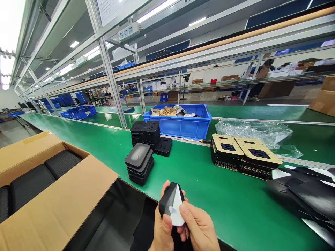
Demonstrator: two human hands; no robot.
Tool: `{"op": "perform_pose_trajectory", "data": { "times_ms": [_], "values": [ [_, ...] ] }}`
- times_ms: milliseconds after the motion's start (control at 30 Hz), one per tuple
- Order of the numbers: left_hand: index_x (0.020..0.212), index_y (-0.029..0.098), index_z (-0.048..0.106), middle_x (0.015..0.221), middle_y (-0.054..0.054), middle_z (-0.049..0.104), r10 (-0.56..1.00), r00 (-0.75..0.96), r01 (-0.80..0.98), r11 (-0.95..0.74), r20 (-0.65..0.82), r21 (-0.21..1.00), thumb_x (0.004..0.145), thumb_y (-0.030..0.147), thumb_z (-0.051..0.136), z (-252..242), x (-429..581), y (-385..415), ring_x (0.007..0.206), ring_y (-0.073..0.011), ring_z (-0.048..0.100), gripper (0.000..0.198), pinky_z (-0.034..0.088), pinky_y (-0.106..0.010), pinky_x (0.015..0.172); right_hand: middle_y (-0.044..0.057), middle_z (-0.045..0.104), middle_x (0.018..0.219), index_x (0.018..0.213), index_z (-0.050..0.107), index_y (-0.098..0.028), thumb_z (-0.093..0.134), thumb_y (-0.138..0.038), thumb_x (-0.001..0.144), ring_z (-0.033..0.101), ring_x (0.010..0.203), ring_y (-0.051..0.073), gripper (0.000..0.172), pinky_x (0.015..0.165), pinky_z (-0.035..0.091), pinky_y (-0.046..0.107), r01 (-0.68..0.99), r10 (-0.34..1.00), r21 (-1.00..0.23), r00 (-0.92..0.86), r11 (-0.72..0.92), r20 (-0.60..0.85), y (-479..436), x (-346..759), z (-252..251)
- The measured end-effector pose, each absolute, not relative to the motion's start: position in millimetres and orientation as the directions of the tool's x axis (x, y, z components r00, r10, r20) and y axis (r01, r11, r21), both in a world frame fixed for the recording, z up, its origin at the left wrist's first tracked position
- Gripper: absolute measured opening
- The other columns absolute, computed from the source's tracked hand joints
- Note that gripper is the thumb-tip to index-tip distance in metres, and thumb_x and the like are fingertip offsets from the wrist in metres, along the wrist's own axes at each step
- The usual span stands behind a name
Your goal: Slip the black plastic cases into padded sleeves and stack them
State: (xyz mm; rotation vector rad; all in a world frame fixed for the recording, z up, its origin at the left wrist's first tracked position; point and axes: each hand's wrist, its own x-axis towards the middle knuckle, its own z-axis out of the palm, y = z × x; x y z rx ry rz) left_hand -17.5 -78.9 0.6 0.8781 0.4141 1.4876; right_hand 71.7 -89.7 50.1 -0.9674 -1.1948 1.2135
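My left hand [162, 228] is wrapped round a small black plastic piece [167, 199] with rounded corners, held tilted above the bench's front edge. Between thumb and fingers, my right hand [199, 223] pinches a white-backed sheet [177, 208] that lies partly folded over the black piece. How far the sheet is attached to it, I cannot tell. Just beyond my hands stands a stack of black rounded covers [140, 162]. Behind that are stacks of black plates with holes [151, 128], with one lower pile [164, 146] beside them.
A blue bin [183, 127] holds tan and dark scraps. On the right are stacks of tan-faced plates [227, 144], clear plastic film [253, 130], a screwdriver [206, 141] and black-and-white sheets [309, 191]. An open carton [86, 188] of black ribbed pieces stands left of the green bench [206, 188].
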Motion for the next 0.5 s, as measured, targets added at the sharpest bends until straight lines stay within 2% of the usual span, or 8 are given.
{"op": "perform_pose_trajectory", "data": {
  "times_ms": [100,167,267,333,433,500],
  "values": [
    [0.143,0.028,0.048,0.132,-0.014,0.064,0.893,0.110,-0.594,-0.293,0.436,0.750,0.074,0.064,0.069,2,-26,-71,0.115,-0.0325,0.062,0.080,0.050,-0.046,0.100,0.001,0.052,0.049,0.058,0.056,-0.017,0.043,-0.084,0.079,0.049,0.043,0.012,0.072,0.048,0.036,0.024,-0.112,0.930,-0.977,-0.302,0.183,0.209,-75,92,55],
    [0.142,0.030,0.048,0.137,-0.013,0.061,0.859,0.127,-0.551,-0.354,0.495,0.755,0.076,0.063,0.068,0,-32,-68,0.125,-0.0348,0.056,0.077,0.040,-0.050,0.110,0.002,0.055,0.051,0.062,0.057,-0.017,0.042,-0.093,0.069,0.048,0.042,0.012,0.078,0.047,0.034,0.024,-0.095,0.920,-0.981,-0.343,0.168,0.191,-69,103,63],
    [0.143,0.029,0.048,0.147,-0.014,0.052,0.799,0.156,-0.444,-0.469,0.581,0.764,0.078,0.058,0.069,-6,-40,-66,0.136,-0.0385,0.044,0.075,0.024,-0.055,0.118,-0.002,0.048,0.052,0.059,0.049,-0.018,0.060,-0.081,0.071,0.039,0.044,0.009,0.065,0.046,0.028,0.023,-0.013,0.953,-0.996,-0.288,0.093,0.093,-64,110,77],
    [0.144,0.029,0.046,0.150,-0.014,0.049,0.760,0.179,-0.413,-0.519,0.625,0.749,0.076,0.056,0.071,-7,-41,-65,0.141,-0.0396,0.037,0.077,0.018,-0.056,0.119,-0.004,0.041,0.052,0.057,0.045,-0.019,0.066,-0.071,0.074,0.033,0.047,0.008,0.059,0.047,0.025,0.023,-0.010,0.946,-0.998,-0.317,0.065,0.065,-64,109,83],
    [0.147,0.030,0.041,0.149,-0.015,0.049,0.760,0.229,-0.486,-0.452,0.608,0.748,0.072,0.060,0.074,3,-39,-66,0.139,-0.0394,0.041,0.087,0.023,-0.055,0.118,-0.004,0.040,0.053,0.061,0.051,-0.017,0.061,-0.067,0.082,0.031,0.050,0.009,0.055,0.048,0.025,0.024,-0.129,0.918,-0.991,-0.385,0.044,0.091,-68,100,82],
    [0.146,0.030,0.042,0.145,-0.015,0.053,0.794,0.237,-0.543,-0.369,0.559,0.754,0.070,0.062,0.074,12,-34,-68,0.134,-0.0376,0.048,0.089,0.034,-0.050,0.114,-0.004,0.039,0.054,0.061,0.053,-0.016,0.064,-0.062,0.083,0.028,0.051,0.008,0.052,0.048,0.024,0.023,-0.258,0.951,-0.966,-0.300,-0.002,0.078,-72,90,77]
  ]
}}
